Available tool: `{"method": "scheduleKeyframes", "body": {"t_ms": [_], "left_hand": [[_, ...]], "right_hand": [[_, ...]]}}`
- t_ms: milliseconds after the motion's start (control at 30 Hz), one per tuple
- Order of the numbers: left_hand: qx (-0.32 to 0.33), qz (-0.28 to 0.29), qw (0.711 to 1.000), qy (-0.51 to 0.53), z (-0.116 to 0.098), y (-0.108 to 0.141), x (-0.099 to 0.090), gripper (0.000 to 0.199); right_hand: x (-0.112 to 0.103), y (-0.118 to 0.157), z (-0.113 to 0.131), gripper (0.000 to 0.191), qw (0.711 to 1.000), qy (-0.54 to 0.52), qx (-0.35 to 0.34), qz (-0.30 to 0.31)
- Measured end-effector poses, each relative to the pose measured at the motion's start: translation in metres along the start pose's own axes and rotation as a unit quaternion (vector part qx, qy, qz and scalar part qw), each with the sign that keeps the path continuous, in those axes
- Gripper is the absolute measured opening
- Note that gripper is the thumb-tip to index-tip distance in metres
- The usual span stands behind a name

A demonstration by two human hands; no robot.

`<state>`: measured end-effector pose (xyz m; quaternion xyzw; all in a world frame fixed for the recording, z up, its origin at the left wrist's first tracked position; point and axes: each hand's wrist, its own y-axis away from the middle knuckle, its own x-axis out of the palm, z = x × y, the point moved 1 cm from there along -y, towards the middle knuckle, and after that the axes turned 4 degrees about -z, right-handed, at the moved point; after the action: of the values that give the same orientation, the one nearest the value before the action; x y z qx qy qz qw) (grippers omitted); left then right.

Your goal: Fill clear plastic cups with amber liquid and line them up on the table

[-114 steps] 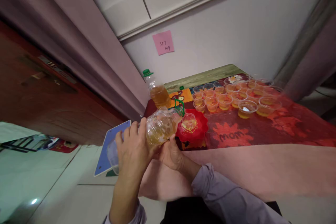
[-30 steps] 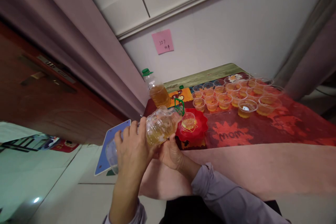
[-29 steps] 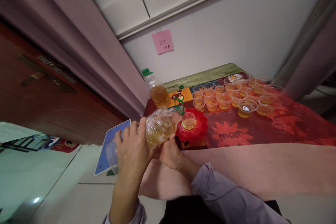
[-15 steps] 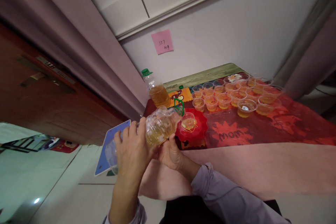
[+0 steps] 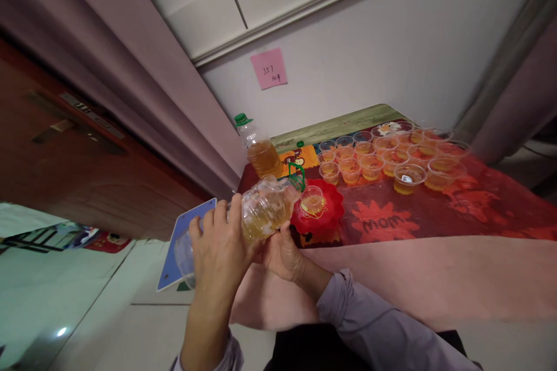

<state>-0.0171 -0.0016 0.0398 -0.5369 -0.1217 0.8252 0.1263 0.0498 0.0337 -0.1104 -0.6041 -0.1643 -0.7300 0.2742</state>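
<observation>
A large clear plastic bottle [image 5: 265, 211] of yellowish liquid lies tilted in both my hands, its mouth at the right by a green carry ring [image 5: 296, 177]. My left hand [image 5: 221, 243] wraps over the bottle's body from above, fingers closed on it. From below, my right hand [image 5: 282, 255] supports it near the shoulder, partly hidden behind the bottle. Right by the mouth, a small clear cup [image 5: 312, 200] with some yellow liquid stands in a red scalloped dish [image 5: 333, 217]. I cannot make out a stream between mouth and cup.
Several filled clear cups [image 5: 372, 167] stand in rows on the red-patterned table cover [image 5: 383, 223]. A second bottle [image 5: 263, 156] with a green cap stands at the back left, near a loose green cap [image 5: 300, 144]. A blue board [image 5: 169, 266] is behind my left hand.
</observation>
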Motion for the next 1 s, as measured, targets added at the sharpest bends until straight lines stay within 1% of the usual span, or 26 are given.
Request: {"method": "scheduleKeyframes", "body": {"t_ms": [167,300,400,833,1000], "left_hand": [[0.000,-0.005,1.000,0.006,-0.0008,-0.0006,0.0008,0.090],[0.003,-0.006,1.000,0.002,0.0001,-0.0004,0.0024,0.091],[0.006,-0.010,1.000,-0.005,0.0008,-0.0001,0.0034,0.090],[0.011,-0.020,1.000,-0.004,-0.0003,-0.0006,0.0029,0.095],[0.009,-0.020,1.000,-0.005,-0.0007,-0.0004,0.0017,0.091]], "right_hand": [[-0.0009,-0.0007,-0.0007,0.107,1.000,-0.004,0.003,-0.004],[-0.0036,-0.0015,-0.0021,0.103,1.000,0.011,-0.002,-0.009],[-0.0050,-0.0022,-0.0030,0.104,1.000,0.003,0.000,-0.011],[-0.0060,-0.0028,-0.0036,0.105,1.000,0.001,-0.001,0.000],[-0.0051,-0.0024,-0.0031,0.104,1.000,-0.001,0.002,0.002]]}}
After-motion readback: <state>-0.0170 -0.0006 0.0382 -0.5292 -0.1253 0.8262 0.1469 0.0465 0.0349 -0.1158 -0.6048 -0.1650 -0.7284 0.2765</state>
